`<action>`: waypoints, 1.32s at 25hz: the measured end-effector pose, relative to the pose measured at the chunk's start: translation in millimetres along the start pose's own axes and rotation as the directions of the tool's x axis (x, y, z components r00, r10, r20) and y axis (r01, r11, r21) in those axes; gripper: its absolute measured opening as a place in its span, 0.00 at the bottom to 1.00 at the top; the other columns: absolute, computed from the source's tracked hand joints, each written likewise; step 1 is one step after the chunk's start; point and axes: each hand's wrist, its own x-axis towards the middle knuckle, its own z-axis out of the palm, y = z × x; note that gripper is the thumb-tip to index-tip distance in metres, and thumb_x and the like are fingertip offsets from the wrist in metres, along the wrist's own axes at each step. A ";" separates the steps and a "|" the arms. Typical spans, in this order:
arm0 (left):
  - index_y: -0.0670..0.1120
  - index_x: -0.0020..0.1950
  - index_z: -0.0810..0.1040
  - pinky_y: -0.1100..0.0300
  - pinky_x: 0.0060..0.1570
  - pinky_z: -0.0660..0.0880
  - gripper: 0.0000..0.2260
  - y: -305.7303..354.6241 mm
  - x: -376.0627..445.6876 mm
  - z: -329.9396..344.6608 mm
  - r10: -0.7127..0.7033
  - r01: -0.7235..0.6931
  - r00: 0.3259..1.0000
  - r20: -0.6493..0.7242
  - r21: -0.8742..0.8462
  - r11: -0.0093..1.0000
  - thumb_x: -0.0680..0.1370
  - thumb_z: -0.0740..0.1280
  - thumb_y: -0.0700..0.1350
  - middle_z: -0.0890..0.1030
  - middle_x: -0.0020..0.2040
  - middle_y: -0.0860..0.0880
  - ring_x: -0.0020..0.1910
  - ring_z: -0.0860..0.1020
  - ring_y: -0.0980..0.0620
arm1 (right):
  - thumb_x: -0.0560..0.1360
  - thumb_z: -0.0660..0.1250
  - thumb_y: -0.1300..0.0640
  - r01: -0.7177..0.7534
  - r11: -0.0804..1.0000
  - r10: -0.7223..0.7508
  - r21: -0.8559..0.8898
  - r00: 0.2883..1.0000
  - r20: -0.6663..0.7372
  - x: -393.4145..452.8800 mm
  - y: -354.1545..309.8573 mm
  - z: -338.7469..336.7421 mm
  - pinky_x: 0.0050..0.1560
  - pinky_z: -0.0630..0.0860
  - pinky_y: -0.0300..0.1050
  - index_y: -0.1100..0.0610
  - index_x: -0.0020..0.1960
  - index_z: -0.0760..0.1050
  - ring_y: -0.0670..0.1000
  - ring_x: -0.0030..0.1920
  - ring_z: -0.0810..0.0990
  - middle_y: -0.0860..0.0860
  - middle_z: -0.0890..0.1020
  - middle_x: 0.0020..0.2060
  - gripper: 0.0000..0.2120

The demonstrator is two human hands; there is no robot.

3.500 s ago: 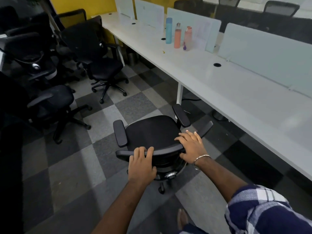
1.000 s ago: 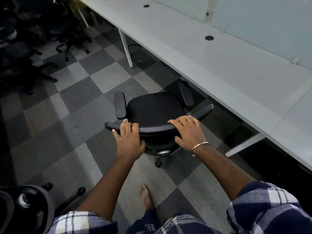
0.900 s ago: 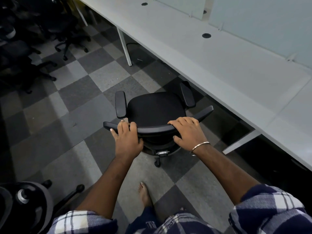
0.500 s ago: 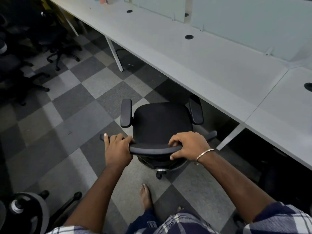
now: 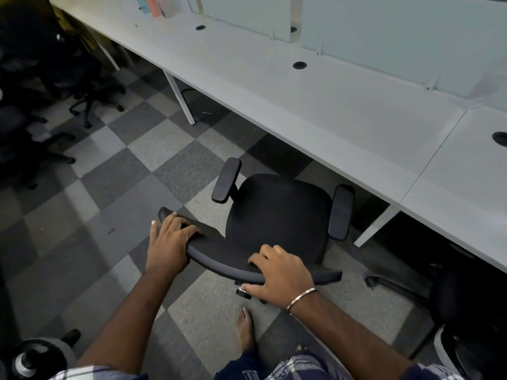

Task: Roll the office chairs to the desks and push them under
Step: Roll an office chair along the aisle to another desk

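A black office chair (image 5: 277,215) stands on the checkered carpet just in front of the long white desk (image 5: 315,105). Its seat faces the desk edge and its right armrest lies close to that edge. My left hand (image 5: 168,242) grips the left end of the curved backrest top, fingers wrapped over it. My right hand (image 5: 279,272) grips the right part of the same backrest, thumb underneath. A white desk leg (image 5: 375,223) stands just right of the chair.
Several more black chairs (image 5: 82,86) crowd the left side. Another chair (image 5: 466,311) sits at the lower right, half under the desk, and a chair base (image 5: 33,357) shows at the lower left. Glass dividers (image 5: 384,37) line the desk's far side. My bare foot (image 5: 245,327) is behind the chair.
The chair has rolled right along the desk and turned so its seat points toward the desk edge. Both hands went from resting on the backrest to gripping it.
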 end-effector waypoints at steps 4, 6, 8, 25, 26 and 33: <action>0.60 0.64 0.80 0.30 0.77 0.55 0.26 -19.9 20.3 -4.0 0.042 -0.042 0.999 0.009 0.009 0.999 0.71 0.78 0.38 0.72 0.66 0.52 0.80 0.58 0.45 | 0.71 0.64 0.30 0.025 0.997 -0.027 -0.075 0.999 -0.034 18.8 -15.3 7.2 0.42 0.77 0.51 0.48 0.58 0.75 0.53 0.50 0.76 0.48 0.75 0.51 0.26; 0.60 0.65 0.80 0.30 0.77 0.57 0.26 -30.6 31.3 -6.1 0.064 -0.064 0.998 0.016 0.009 0.998 0.71 0.78 0.38 0.72 0.67 0.52 0.81 0.57 0.45 | 0.71 0.64 0.29 0.028 0.998 -0.028 -0.055 1.000 0.000 29.8 -20.5 6.0 0.43 0.76 0.52 0.49 0.59 0.74 0.54 0.51 0.76 0.48 0.75 0.52 0.27; 0.60 0.66 0.79 0.31 0.77 0.57 0.26 -45.0 44.2 -5.6 0.093 -0.093 0.995 0.021 0.010 0.996 0.72 0.77 0.39 0.71 0.69 0.52 0.82 0.55 0.45 | 0.70 0.64 0.28 -0.005 1.000 0.006 -0.012 0.998 0.056 42.3 -27.8 5.7 0.47 0.76 0.52 0.47 0.62 0.72 0.53 0.54 0.75 0.48 0.74 0.55 0.30; 0.56 0.69 0.77 0.34 0.74 0.65 0.25 -65.7 159.7 -20.2 0.304 -0.306 0.952 -0.037 -0.071 0.949 0.75 0.73 0.36 0.71 0.70 0.51 0.84 0.51 0.46 | 0.72 0.61 0.27 -0.170 0.982 0.151 -0.088 0.970 -0.193 100.6 -51.2 4.5 0.35 0.77 0.48 0.47 0.56 0.80 0.48 0.46 0.79 0.45 0.79 0.47 0.28; 0.56 0.68 0.77 0.34 0.73 0.65 0.25 -61.8 165.0 -19.8 0.312 -0.314 0.949 -0.037 -0.074 0.947 0.75 0.73 0.36 0.71 0.70 0.51 0.84 0.51 0.46 | 0.72 0.60 0.27 -0.175 0.980 0.151 -0.097 0.965 -0.212 101.8 -47.1 4.0 0.35 0.76 0.48 0.48 0.55 0.80 0.49 0.45 0.79 0.45 0.79 0.46 0.28; 0.53 0.69 0.76 0.39 0.66 0.71 0.23 -2.0 195.3 -17.8 0.364 -0.370 0.929 -0.070 -0.142 0.918 0.75 0.71 0.37 0.71 0.68 0.49 0.83 0.52 0.43 | 0.74 0.60 0.25 -0.242 0.960 0.205 -0.142 0.950 -0.235 98.4 12.6 -16.1 0.37 0.76 0.50 0.49 0.53 0.81 0.49 0.46 0.80 0.45 0.79 0.45 0.29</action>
